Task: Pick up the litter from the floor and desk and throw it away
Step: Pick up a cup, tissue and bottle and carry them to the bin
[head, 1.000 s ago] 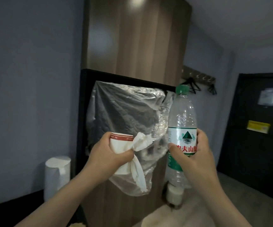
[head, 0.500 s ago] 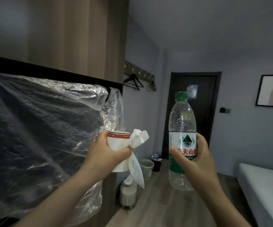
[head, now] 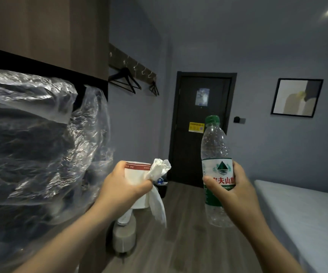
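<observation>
**Both hands loaded, bin far ahead and low**

Curled round a white paper cup with a red band at its rim (head: 136, 175), the left hand (head: 123, 187) also pinches a crumpled white tissue (head: 157, 196) against the cup's right side. The tissue's tail hangs free below the fist. The right hand (head: 236, 194) wraps the green-and-white label of a clear plastic water bottle with a green cap (head: 215, 146). The bottle's long axis stands nearly upright, cap on top, base below the palm (it looks empty or close to it).

All three pieces of litter are in the air at chest height, the cup and tissue left, the bottle right, well apart from each other.

What the throw seems to turn on is a small dark bin (head: 164, 189) on the wooden floor (head: 184, 243) at the far end, near the dark door (head: 200, 134). It shows only in part, just right of the tissue, so its mouth cannot be made out. It lies far ahead of and lower than both hands, closer to the left hand's line than the right's. The cup and tissue likely go first, and the bottle would need to tip cap-down or sideways to drop in.

A white floor appliance (head: 124, 233) stands near on that path.
</observation>
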{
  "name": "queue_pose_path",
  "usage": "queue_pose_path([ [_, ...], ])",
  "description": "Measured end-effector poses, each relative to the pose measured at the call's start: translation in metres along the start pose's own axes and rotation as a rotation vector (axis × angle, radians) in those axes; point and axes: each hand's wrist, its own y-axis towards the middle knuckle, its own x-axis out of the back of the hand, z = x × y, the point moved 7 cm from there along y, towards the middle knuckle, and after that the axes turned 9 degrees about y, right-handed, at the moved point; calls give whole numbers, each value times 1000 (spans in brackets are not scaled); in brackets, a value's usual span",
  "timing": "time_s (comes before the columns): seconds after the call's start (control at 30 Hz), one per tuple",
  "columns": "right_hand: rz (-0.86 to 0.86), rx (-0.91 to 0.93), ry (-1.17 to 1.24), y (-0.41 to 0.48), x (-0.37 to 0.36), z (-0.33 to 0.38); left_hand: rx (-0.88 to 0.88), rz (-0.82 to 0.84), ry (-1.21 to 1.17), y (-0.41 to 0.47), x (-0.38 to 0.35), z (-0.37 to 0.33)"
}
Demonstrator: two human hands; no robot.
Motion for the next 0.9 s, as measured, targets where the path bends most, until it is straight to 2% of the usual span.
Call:
queue_pose_path([
  [0.2, 3, -77, -46, 98, 16, -110, 34, 17, 18, 108, -104, 24],
  [0.43, 88, -154, -101, 226, 18, -221, 113, 61, 77, 224, -205, 59],
  [0.67, 118, -208, -137, 324, -15, -336, 177, 102, 144, 333, -284, 123],
  [0.9, 113, -275, -175, 427, -66, -433, 210, 142, 110, 470, -341, 192],
])
